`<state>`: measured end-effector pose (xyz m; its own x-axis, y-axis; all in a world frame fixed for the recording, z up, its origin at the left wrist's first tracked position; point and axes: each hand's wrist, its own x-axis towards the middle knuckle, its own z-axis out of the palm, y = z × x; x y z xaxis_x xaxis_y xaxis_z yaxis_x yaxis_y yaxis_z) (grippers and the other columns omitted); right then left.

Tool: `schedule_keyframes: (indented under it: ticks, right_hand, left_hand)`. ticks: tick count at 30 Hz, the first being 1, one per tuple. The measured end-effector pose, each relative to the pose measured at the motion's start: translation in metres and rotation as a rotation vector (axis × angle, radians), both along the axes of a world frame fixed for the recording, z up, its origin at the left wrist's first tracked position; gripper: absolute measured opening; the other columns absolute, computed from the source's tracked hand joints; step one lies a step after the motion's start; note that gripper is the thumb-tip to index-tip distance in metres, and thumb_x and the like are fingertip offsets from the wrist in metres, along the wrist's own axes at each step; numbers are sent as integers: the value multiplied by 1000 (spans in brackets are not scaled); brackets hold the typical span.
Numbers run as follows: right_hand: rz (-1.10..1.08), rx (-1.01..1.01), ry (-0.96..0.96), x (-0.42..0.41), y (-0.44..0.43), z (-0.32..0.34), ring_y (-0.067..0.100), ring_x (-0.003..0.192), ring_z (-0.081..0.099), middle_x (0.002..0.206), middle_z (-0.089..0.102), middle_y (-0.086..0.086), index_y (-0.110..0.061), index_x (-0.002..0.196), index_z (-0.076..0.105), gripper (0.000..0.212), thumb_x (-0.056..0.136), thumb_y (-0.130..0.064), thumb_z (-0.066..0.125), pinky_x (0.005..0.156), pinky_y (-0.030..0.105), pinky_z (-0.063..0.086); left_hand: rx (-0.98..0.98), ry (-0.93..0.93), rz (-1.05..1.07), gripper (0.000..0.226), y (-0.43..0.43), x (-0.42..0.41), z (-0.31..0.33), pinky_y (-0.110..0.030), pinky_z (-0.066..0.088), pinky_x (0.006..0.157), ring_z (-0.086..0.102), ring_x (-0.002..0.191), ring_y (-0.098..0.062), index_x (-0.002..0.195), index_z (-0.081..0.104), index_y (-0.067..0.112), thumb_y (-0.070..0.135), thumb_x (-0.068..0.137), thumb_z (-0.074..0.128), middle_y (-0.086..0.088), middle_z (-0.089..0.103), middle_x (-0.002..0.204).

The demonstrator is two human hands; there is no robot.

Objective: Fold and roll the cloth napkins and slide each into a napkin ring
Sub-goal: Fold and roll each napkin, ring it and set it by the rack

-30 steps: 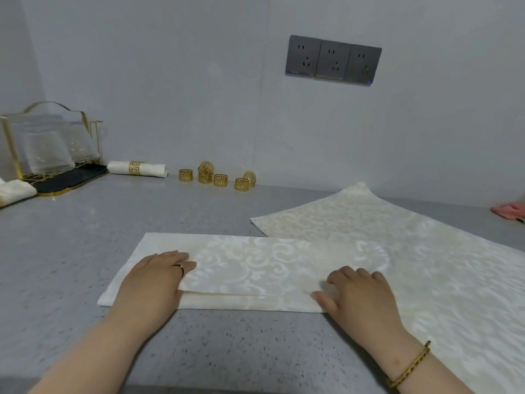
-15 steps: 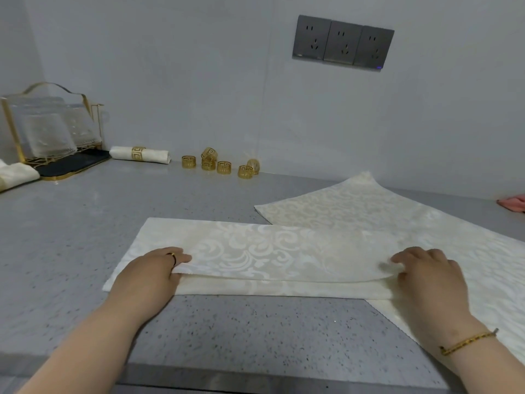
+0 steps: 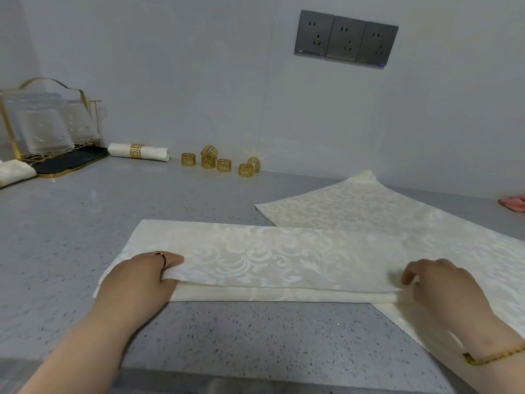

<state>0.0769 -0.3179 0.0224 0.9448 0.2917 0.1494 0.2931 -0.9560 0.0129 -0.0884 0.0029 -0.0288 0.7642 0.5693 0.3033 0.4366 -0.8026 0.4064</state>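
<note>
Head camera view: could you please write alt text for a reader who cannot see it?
A person's left hand and right hand grip the near edge of a folded cream napkin on a grey counter. Gold napkin rings and one rolled napkin lie by the back wall.

I saw soft, even, slightly cool light, seemingly from above. The left hand (image 3: 136, 280) threw only a faint shadow on the countertop (image 3: 85, 223). The wide lens bent the picture at its edges, and the right hand (image 3: 446, 288) looked slightly blurred.

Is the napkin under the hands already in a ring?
No, the folded napkin lies flat, held by left hand and right hand; loose rings sit by the wall.
</note>
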Motion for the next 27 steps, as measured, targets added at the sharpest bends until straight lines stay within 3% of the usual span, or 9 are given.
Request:
schedule_keyframes:
  ticks: [3, 6, 11, 15, 17, 19, 21, 23, 27]
  right_hand:
    - [38, 144, -1, 3, 30, 9, 26, 99, 55, 116, 55, 8, -23, 111, 59, 39, 86, -1, 40, 71, 27, 35]
    - [287, 251, 46, 5, 75, 6, 20, 118, 50, 133, 51, 2, -20, 125, 52, 35, 93, -12, 41, 88, 26, 38]
    - [553, 210, 181, 6, 160, -23, 19, 139, 21, 152, 24, 3, -17, 143, 25, 53, 96, -37, 37, 113, 29, 16]
    - [567, 90, 263, 11, 182, -45, 18, 143, 6, 156, 9, 3, -19, 146, 15, 57, 97, -44, 28, 115, 35, 2]
    - [568, 79, 286, 13, 182, -48, 17, 144, 2, 156, 5, 2, -20, 146, 14, 56, 97, -45, 26, 115, 35, 0]
    - [573, 73, 297, 13, 181, -48, 17, 144, 0, 156, 3, 2, -21, 147, 13, 56, 97, -45, 24, 115, 34, -2]
    - [573, 65, 306, 13, 181, -48, 17, 144, -2, 156, 1, 1, -21, 147, 11, 56, 98, -46, 23, 115, 34, -3]
    - [575, 55, 303, 12, 181, -48, 17, 144, -2, 156, 1, 1, -21, 147, 11, 56, 98, -46, 23, 115, 35, -3]
    - [578, 80, 302, 12, 181, -48, 17, 144, -2, 156, 2, 2, -19, 147, 12, 55, 98, -43, 23, 115, 34, -3]
  left_hand:
    - [17, -9, -6, 40, -2, -1, 1, -16, 32, 93, 41, 125, -6, 128, 49, 33, 22, 89, 48, 17, 45, 136]
    - [34, 11, 3, 38, -6, -3, 6, -16, 32, 88, 42, 123, -5, 124, 51, 35, 25, 88, 50, 19, 48, 133]
    - [33, 85, -30, 39, -8, -4, 7, -17, 26, 73, 44, 119, -3, 116, 55, 40, 44, 78, 52, 26, 50, 125]
    - [97, 57, -89, 97, -11, -9, 7, -14, 26, 75, 47, 116, 1, 107, 59, 44, 88, 37, 9, 31, 51, 116]
    - [111, 45, -136, 90, -11, -8, 8, -11, 29, 69, 55, 102, -1, 83, 60, 46, 93, 43, -5, 26, 62, 102]
    - [152, 33, -176, 69, -14, 1, 19, -11, 30, 58, 58, 76, -4, 60, 50, 35, 82, 72, 1, 14, 62, 73]
    - [237, 23, -174, 54, -18, 25, 29, -16, 36, 70, 57, 87, -7, 86, 62, 30, 53, 94, 13, 13, 64, 94]
    - [308, 80, -190, 44, -25, 60, 36, -22, 31, 97, 45, 122, -11, 130, 48, 25, 35, 99, 18, 9, 47, 136]
    - [178, 317, -239, 49, -34, 116, 24, -29, 8, 115, 10, 142, -14, 147, 14, 17, 29, 100, 25, -1, 11, 155]
